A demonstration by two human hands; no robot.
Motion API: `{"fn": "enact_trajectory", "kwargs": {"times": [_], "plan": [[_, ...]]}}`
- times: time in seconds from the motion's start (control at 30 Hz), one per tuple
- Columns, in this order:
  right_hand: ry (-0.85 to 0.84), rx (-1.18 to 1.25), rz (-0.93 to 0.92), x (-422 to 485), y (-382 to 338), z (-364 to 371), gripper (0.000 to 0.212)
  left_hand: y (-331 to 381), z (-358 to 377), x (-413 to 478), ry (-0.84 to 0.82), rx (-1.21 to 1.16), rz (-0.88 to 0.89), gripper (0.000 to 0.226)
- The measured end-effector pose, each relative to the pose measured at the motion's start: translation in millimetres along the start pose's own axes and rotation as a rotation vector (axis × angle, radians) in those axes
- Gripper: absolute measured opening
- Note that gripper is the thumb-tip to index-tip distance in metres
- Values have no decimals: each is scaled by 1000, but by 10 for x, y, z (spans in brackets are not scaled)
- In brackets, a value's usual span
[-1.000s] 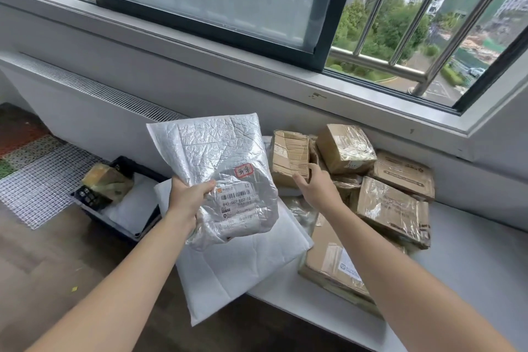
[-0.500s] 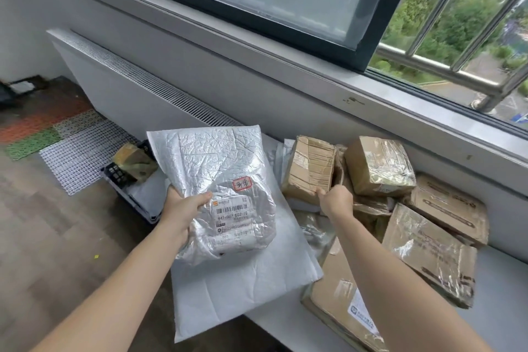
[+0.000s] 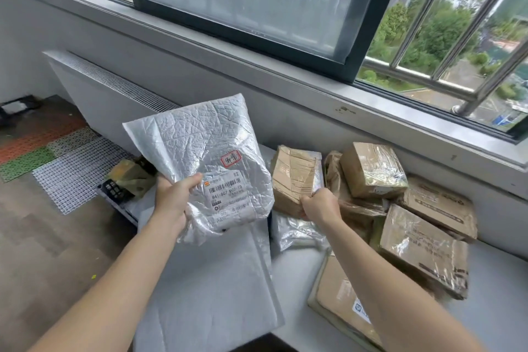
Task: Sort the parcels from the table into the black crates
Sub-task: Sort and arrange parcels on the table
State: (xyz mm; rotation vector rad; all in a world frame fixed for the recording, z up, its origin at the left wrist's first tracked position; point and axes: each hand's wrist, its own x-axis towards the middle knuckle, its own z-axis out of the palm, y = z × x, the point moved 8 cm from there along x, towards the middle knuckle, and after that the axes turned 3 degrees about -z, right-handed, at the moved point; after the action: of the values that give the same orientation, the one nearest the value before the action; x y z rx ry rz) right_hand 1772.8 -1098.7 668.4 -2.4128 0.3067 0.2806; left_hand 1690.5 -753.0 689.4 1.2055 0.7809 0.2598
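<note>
My left hand grips a crinkled silver foil mailer with a white shipping label, held upright above the table's left end. My right hand grips the lower corner of a taped brown cardboard parcel that stands tilted on the pile. A black crate sits on the floor to the left, mostly hidden behind the mailer, with a yellowish wrapped parcel in it.
On the grey table lie a large white padded mailer, a small silver bag and several taped brown boxes. A radiator cover and window sill run behind. Patterned mats lie on the wooden floor.
My right hand has closed on the brown parcel's lower corner and tipped it up. The silver mailer stays in my left hand. The camera has turned left and down slightly.
</note>
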Motion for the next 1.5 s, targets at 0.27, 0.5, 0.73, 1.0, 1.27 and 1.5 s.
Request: {"fn": "enact_trajectory", "kwargs": {"times": [0.27,0.5,0.73,1.0,1.27,1.5], "plan": [[18,-20,48,-117,50,20,21,-1039,-537,-18,133,208,-321,66],[28,-145,40,-140,116,120,28,-1540,-524,-9,111,156,-466,58],[110,-143,91,-177,182,89,23,-1424,-496,10,117,234,-347,60],[-16,-259,60,-282,137,205,42,-1202,-608,-87,111,205,-290,72],[82,-424,-140,-551,-300,220,50,-1000,-672,-202,36,86,-202,64],[-150,-125,-439,-812,-791,744,56,-810,-578,-393,-75,14,-79,52]]}}
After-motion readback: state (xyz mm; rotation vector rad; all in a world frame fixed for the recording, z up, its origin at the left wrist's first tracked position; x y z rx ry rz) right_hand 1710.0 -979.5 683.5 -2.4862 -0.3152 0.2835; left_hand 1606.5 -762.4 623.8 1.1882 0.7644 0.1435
